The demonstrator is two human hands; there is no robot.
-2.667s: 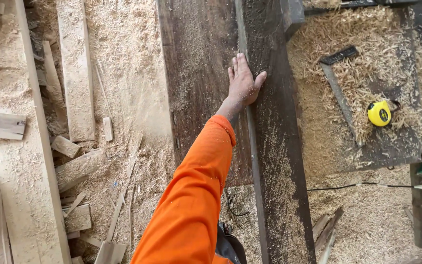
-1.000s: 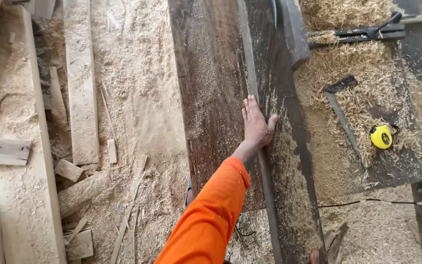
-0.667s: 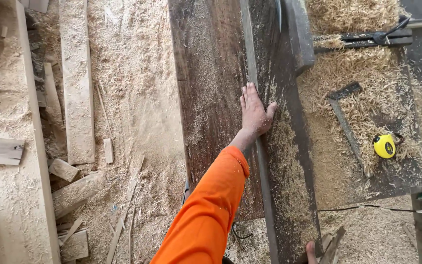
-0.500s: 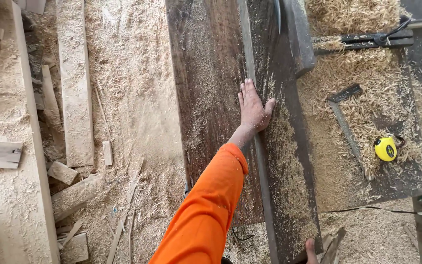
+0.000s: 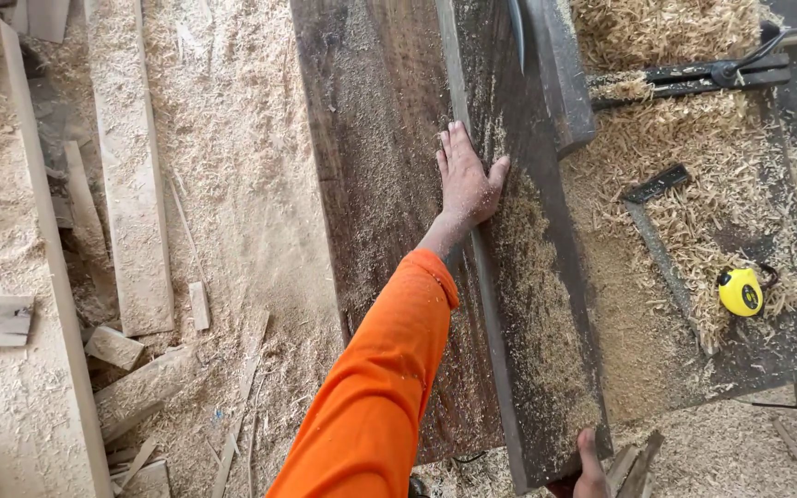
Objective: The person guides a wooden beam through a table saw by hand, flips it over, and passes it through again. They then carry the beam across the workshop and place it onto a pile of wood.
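Fingertips of the right hand [image 5: 590, 466] showed at the near end of the dark plank [image 5: 518, 277] — too little in view to tell whether that hand gripped it or only touched. Farther up, the left hand [image 5: 468, 180] lay flat and open on the plank, fingers together, thumb splayed, holding nothing, its orange sleeve [image 5: 375, 397] stretched out straight. Judging by this, steady even downward pressure would keep the plank from shifting on the sawdust-strewn table [image 5: 749, 369] — beyond lay a yellow tape measure [image 5: 740, 290] and a metal square [image 5: 661, 235].
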